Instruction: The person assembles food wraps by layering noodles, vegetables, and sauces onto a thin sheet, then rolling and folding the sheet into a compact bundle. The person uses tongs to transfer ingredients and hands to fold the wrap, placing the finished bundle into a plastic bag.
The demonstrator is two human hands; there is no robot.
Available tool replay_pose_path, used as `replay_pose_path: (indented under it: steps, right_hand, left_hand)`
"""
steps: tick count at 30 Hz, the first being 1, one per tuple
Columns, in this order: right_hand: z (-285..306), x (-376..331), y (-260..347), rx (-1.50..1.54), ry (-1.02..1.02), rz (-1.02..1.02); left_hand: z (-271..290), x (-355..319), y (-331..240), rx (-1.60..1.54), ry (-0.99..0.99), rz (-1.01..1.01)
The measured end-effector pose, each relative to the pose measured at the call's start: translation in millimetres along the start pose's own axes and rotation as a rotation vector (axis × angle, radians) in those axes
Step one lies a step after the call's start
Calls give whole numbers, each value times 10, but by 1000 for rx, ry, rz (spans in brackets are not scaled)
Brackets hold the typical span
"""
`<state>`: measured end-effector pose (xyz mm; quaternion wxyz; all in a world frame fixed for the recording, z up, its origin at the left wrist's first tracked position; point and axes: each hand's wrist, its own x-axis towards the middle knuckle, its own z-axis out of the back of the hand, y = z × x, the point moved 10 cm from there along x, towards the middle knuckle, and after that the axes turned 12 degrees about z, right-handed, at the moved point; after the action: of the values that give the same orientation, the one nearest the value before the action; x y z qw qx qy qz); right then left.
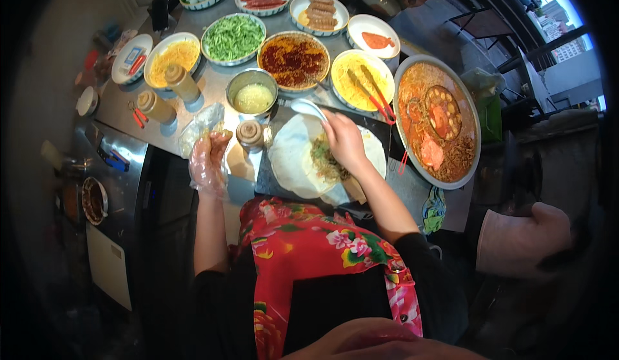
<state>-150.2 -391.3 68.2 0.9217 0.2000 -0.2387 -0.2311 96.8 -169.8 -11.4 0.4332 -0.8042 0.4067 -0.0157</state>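
Note:
A thin white flatbread [290,160] lies spread on a dark board in front of me, with shredded greens and brown filling [324,160] heaped on its middle. My right hand [345,142] rests over the filling, and its fingertips are closed on a small white scoop [307,108] at the flatbread's far edge. My left hand [207,161], in a clear plastic glove, is raised left of the board and holds a brownish piece of food [220,140]. A brown-lidded shaker [250,134] stands between my hands.
On the steel counter beyond stand a metal bowl of pale paste [253,95], bowls of green beans [233,37], red chili [293,59] and yellow shreds with tongs [361,79], and two squeeze bottles [182,81]. A big pan of red stew [437,121] sits right. Another person's sleeve [522,239] is at far right.

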Motion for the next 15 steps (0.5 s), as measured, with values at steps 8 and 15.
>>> replay_pose_path:
  steps: [8, 15]
  right_hand:
    - [-1089, 1108, -176, -429, 249, 218]
    - [-1078, 1150, -1445, -257, 407, -214]
  left_hand:
    - [132, -272, -225, 81, 17, -73]
    - [483, -410, -164, 29, -51, -10]
